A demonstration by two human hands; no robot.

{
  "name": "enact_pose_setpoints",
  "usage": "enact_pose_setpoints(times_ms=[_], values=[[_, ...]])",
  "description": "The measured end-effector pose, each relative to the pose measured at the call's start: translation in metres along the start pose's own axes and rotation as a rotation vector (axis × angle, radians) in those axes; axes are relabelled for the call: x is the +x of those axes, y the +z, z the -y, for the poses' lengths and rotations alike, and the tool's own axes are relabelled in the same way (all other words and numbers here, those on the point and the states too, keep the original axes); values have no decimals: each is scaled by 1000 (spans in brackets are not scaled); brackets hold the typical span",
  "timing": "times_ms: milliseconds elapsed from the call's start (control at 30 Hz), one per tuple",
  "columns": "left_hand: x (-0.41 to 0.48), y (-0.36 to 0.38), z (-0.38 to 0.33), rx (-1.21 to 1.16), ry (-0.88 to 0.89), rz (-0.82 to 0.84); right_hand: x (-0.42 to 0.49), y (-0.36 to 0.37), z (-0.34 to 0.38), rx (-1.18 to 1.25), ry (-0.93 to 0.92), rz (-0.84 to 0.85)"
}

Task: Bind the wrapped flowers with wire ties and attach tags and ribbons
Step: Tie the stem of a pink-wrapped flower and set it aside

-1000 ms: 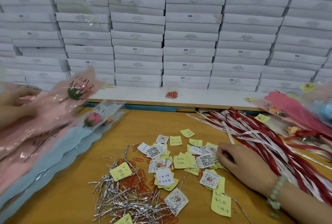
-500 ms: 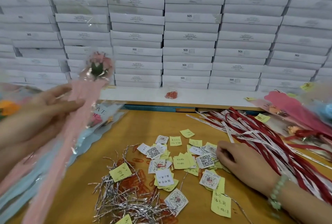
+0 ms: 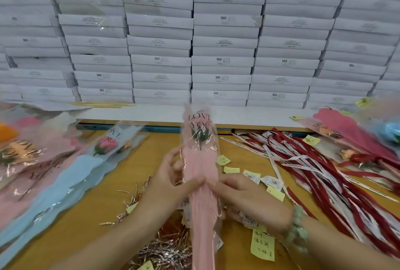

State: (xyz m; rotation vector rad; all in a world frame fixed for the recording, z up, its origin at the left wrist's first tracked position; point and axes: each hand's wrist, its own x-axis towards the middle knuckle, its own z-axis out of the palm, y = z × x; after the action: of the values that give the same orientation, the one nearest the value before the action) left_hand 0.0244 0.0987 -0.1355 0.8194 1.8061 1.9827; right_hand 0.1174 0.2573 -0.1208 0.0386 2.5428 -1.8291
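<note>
White flat boxes (image 3: 223, 42) are stacked in columns across the whole back, several marked "SGS". Below them, the wooden table (image 3: 91, 222) is covered with work material.

Left side: a fan of wrapped flowers (image 3: 65, 168) is laid flat (pink and light-blue sleeves, a pink rose visible in one). Right side: a spread of red and white ribbons (image 3: 320, 172) is laid out, with more wrapped flowers (image 3: 346, 131) at the far right edge.

Centre: one pink wrapped flower (image 3: 201, 161) is held upright-ish over the table, "LOVE YOU" printed near the top, bud behind clear film. Its narrow part is gripped from both sides: left hand (image 3: 171, 181) is closed on the sleeve with thumb and fingers pinching the left edge; right hand (image 3: 251, 202) is closed on the right edge, just below. A pale green bead bracelet (image 3: 297, 228) is worn on the right wrist.

Under the hands: silver wire ties (image 3: 164, 250) are piled in a tangle. Yellow notes and small printed tags (image 3: 263, 246) are scattered beside them (handwriting too blurred to read).
</note>
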Motion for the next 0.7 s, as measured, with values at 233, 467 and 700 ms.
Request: enact_pose_setpoints(times_ms=[233,467,700], values=[[1,-6,5,51,-9,45,2,-5,-7,217,-38,-48],[-7,-14,7,18,-111,156,2,-9,-20,292,-39,-146],[-3,-14,10,-97,-184,167,6,-12,-23,484,-15,-52]])
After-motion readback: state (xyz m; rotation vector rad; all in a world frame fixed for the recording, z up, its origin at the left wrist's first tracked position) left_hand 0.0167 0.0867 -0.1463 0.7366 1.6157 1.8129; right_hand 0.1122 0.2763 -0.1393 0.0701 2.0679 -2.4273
